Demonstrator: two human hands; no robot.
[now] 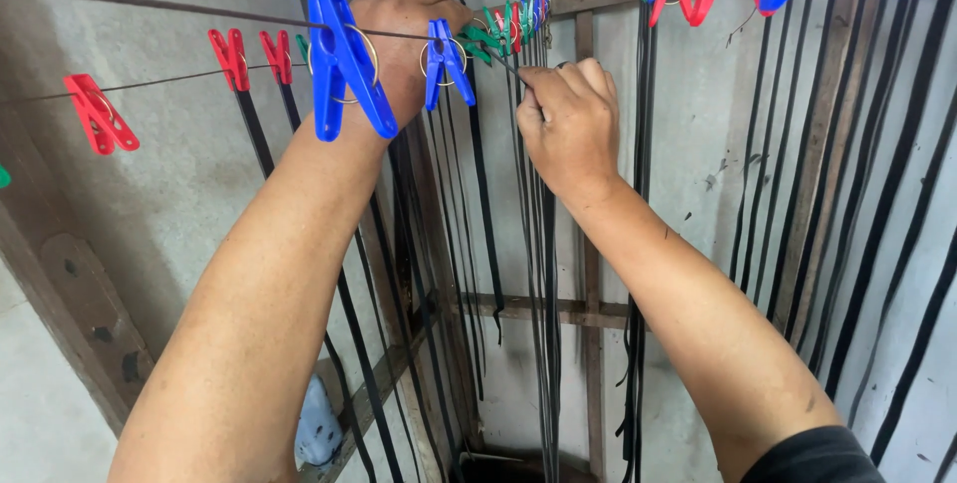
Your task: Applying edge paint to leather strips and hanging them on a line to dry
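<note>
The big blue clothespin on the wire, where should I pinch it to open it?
Pinch the big blue clothespin on its two splayed lower legs, coming from below. It hangs from the wire with its jaws up on the wire and the legs spread downward, so those ends are free. The left hand sits close behind it, so probably approach from the front.

Both hands raised at wire line (pixel 150 0): left hand (pixel 399 29) by blue clothespin (pixel 447 62), right hand (pixel 568 124) pinching black strap (pixel 543 274).
</note>
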